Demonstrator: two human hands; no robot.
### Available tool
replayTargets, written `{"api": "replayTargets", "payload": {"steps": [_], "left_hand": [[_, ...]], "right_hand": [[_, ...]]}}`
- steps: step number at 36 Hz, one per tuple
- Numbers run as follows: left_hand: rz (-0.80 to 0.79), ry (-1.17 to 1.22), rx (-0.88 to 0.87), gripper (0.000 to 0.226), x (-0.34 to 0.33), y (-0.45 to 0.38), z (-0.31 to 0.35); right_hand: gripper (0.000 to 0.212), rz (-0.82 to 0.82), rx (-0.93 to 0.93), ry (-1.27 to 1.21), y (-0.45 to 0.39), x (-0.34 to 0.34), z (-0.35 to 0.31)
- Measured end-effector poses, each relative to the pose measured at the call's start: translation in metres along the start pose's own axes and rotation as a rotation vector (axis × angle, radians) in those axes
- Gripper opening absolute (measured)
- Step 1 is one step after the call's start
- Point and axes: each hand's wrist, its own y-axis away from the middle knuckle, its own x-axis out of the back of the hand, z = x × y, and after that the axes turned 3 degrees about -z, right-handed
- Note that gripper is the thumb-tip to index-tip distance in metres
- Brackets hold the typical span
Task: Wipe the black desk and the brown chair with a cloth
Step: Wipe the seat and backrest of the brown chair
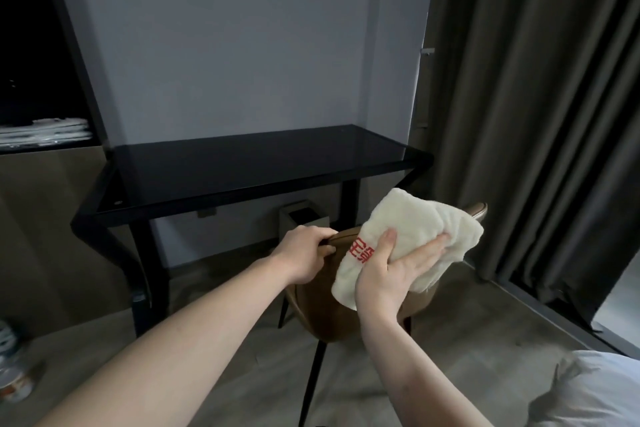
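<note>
A glossy black desk stands against the grey wall. In front of it, right of centre, is a brown chair with thin black legs, its back towards me. My left hand grips the top edge of the chair back. My right hand presses a folded white cloth with red lettering flat against the chair back. The cloth hides most of the upper backrest.
A dark curtain hangs at the right. A small grey bin sits under the desk. A shelf with folded white items is at the left, tins lie on the floor at lower left, and a pale cushion is at lower right.
</note>
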Motion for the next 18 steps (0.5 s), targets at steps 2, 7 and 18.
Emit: {"api": "replayTargets", "payload": {"steps": [2, 7, 18], "left_hand": [[0.010, 0.001, -0.028, 0.026, -0.001, -0.002, -0.004], [0.036, -0.044, -0.027, 0.029, -0.005, -0.009, -0.010], [0.016, -0.025, 0.005, 0.034, -0.004, -0.009, -0.011]], "right_hand": [[0.081, 0.029, -0.123, -0.095, 0.003, -0.009, 0.014], [0.075, 0.041, -0.700, -0.297, 0.009, -0.034, 0.067], [0.146, 0.103, -0.910, -0.535, -0.040, -0.042, 0.144]]}}
